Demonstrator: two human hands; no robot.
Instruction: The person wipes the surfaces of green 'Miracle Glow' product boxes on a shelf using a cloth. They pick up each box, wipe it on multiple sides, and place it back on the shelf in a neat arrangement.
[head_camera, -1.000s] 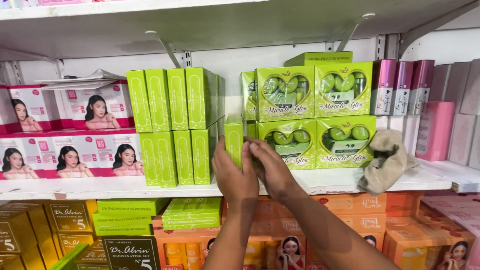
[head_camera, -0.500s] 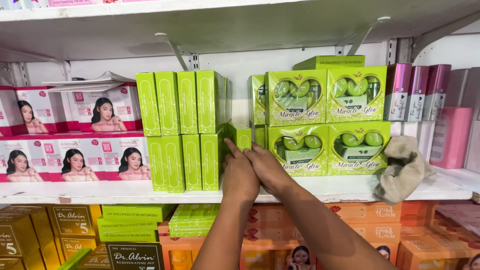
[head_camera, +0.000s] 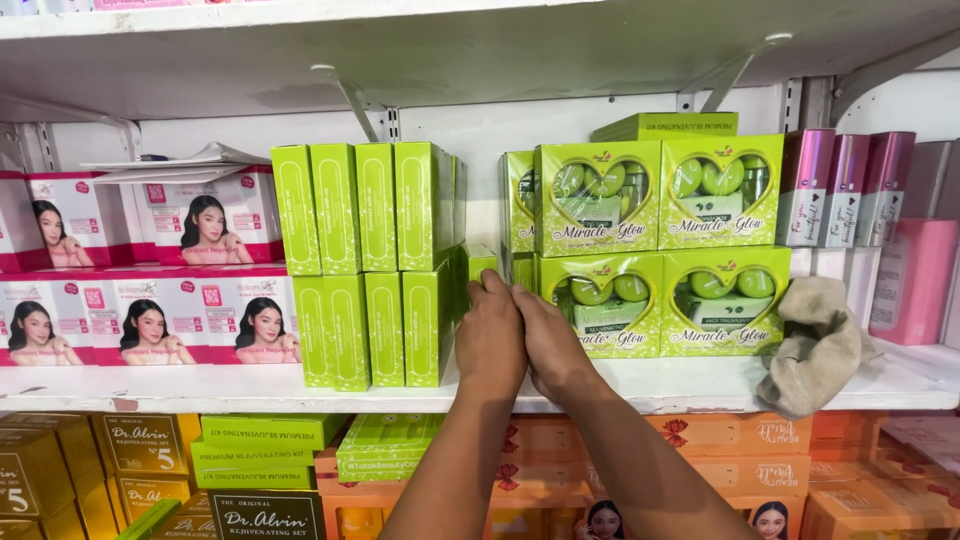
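Note:
My left hand (head_camera: 490, 338) and my right hand (head_camera: 553, 348) are pressed side by side in the gap between two stacks on the white shelf (head_camera: 700, 382). Their fingers hold a slim green box (head_camera: 483, 261), which stands upright deep in that gap; only its top shows above my fingertips. Left of my hands stand tall narrow green boxes (head_camera: 385, 262) in two tiers. To the right are green boxes with heart-shaped windows (head_camera: 660, 245), stacked two high, with a flat green box (head_camera: 665, 126) lying on top.
A crumpled beige cloth (head_camera: 820, 345) lies on the shelf at the right, below tall pink and purple boxes (head_camera: 845, 188). Pink-and-white boxes printed with a portrait (head_camera: 150, 270) fill the left. The lower shelf holds gold, green and orange boxes (head_camera: 270, 440). Shelf brackets hang overhead.
My hands have pushed the slim green box deeper into the gap between the stacks, and the camera has moved closer and shifted slightly.

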